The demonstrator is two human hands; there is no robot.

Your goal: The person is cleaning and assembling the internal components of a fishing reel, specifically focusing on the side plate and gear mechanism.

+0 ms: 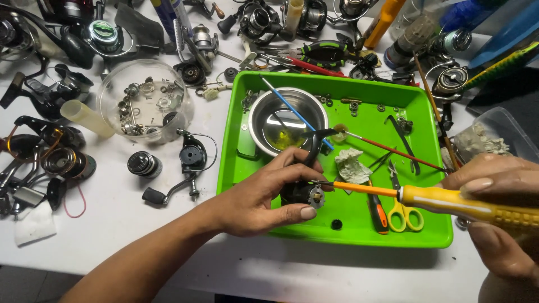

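Our left hand (264,196) clamps the small, rigid, likely greasy reel body (300,191) by its frame while our right hand (499,207) grips the yellow screwdriver (449,203).

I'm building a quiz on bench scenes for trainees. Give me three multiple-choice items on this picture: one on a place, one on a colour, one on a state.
1. Where does the steel bowl stand?
A. In the green tray
B. On the white table left of the tray
C. In the clear round dish

2. What colour are the handles of the scissors?
A. Blue
B. Yellow
C. Black

3. What is the right hand doing?
A. Resting flat and empty
B. Holding a paintbrush
C. Gripping the yellow screwdriver

Answers: 1 A, the bowl sits in the tray's back left part. 2 B, both loops are yellow. 3 C, the fingers close on the handle while the tip meets the black reel part in the left hand.
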